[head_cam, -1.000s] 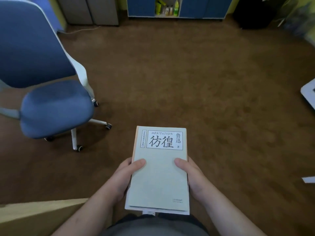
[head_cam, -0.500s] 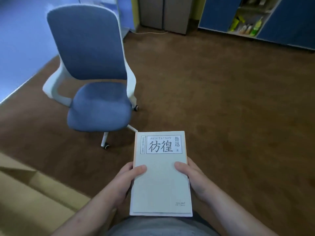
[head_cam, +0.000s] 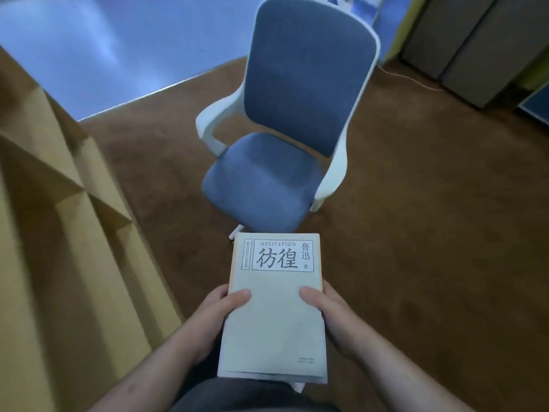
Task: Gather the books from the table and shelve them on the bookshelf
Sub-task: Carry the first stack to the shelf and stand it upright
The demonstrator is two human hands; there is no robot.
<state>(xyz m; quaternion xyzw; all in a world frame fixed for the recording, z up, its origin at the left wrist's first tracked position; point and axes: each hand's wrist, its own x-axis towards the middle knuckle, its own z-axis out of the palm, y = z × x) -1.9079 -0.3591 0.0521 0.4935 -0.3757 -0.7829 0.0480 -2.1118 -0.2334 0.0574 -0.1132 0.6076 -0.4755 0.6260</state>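
Observation:
A pale grey book (head_cam: 274, 319) titled HESITATION, with large black characters on its cover, lies flat in front of my waist. More books seem to lie stacked beneath it; only thin edges show. My left hand (head_cam: 221, 310) grips the left edge with its thumb on the cover. My right hand (head_cam: 326, 307) grips the right edge the same way. A light wooden bookshelf (head_cam: 59, 221) with open compartments stands to my left, blurred.
A blue office chair (head_cam: 285, 156) with a white frame stands straight ahead on the brown carpet (head_cam: 430, 233). A blue wall (head_cam: 104, 49) runs behind it. Grey cabinets (head_cam: 475, 46) stand at the far right.
My view has swung left: the chair has shifted from the left to the middle, and the bookshelf has come into view on the left. Both hands keep the same hold on the book.

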